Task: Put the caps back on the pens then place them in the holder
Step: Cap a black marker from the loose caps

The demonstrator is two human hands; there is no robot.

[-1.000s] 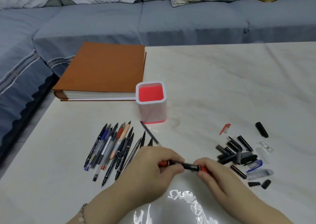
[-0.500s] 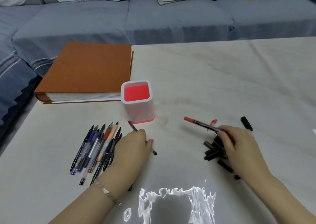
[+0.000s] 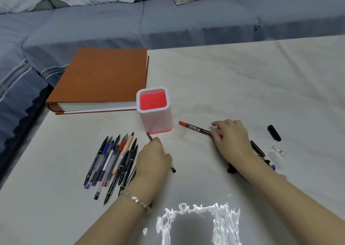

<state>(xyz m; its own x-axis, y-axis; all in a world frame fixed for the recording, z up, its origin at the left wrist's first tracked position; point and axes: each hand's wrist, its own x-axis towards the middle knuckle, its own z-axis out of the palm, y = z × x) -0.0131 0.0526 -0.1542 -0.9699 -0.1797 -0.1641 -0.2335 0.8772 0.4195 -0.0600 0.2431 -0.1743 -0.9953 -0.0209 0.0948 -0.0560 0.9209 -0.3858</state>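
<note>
The red-ended pen (image 3: 196,128) sits in my right hand (image 3: 231,138), pinched at its near end, with the red tip aimed at the holder (image 3: 155,112) close by. I judge it is angled that way for a drop into the opening. The fingers cover its near end, so I cannot tell whether a cap is on there, or whether the barrel touches the table (image 3: 242,76). My left hand (image 3: 153,158) is curled round a dark pen (image 3: 150,137) slanting from the holder's base toward me, probably the next one to cap. The uncapped pens (image 3: 112,160) lie in a row to its left, tips pointing away. The loose caps (image 3: 257,149) are mostly hidden under my right wrist, and one black cap (image 3: 274,132) lies apart. The clear caps (image 3: 278,150) barely show against the table
</note>
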